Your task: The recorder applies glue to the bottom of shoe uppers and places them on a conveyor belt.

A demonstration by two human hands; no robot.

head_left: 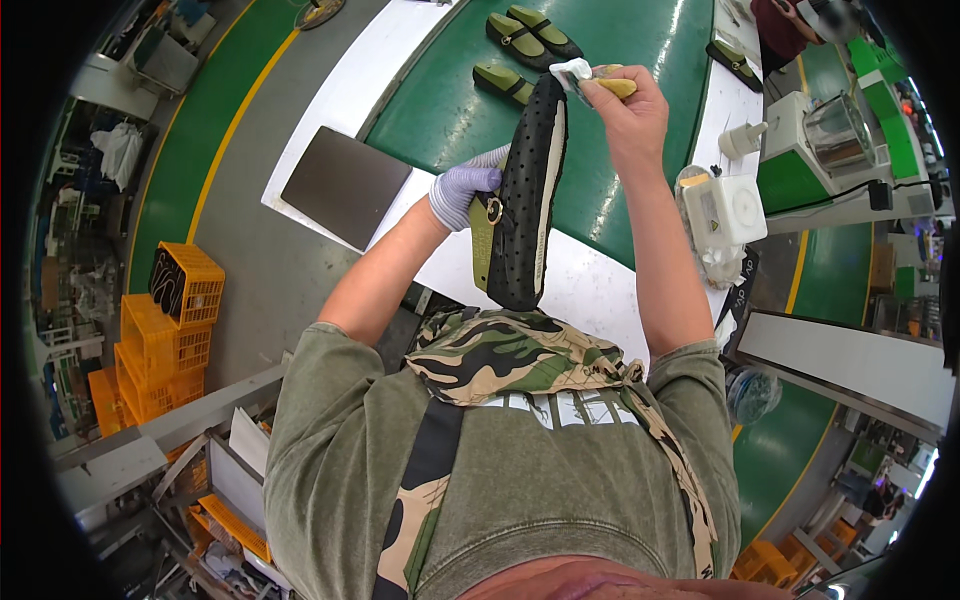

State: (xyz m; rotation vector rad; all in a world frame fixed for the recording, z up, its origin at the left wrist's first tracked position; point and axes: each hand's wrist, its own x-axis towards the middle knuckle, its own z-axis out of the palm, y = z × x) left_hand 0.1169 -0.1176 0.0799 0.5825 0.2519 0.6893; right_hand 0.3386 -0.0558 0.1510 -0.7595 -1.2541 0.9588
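My left hand [465, 192], in a pale lavender knit glove, is closed around a black dotted strap shoe [522, 215] with a green lining and a round buckle. The shoe is held up lengthwise, its pale sole edge facing right. At its far end, my bare right hand [634, 118] pinches a tool with a yellow handle [617, 87]. A white cloth-like wad [571, 70] sits at the tool's tip, against or very close to the shoe's end; contact cannot be made out exactly.
Several green-lined shoes [530, 38] stand on the green conveyor belt [430, 110]. Another shoe [733, 66] lies on the right white ledge. A dark flat board [345, 185] rests at left. A white bottle [742, 140] and white device [728, 212] stand right. Orange crates [165, 335] are stacked left.
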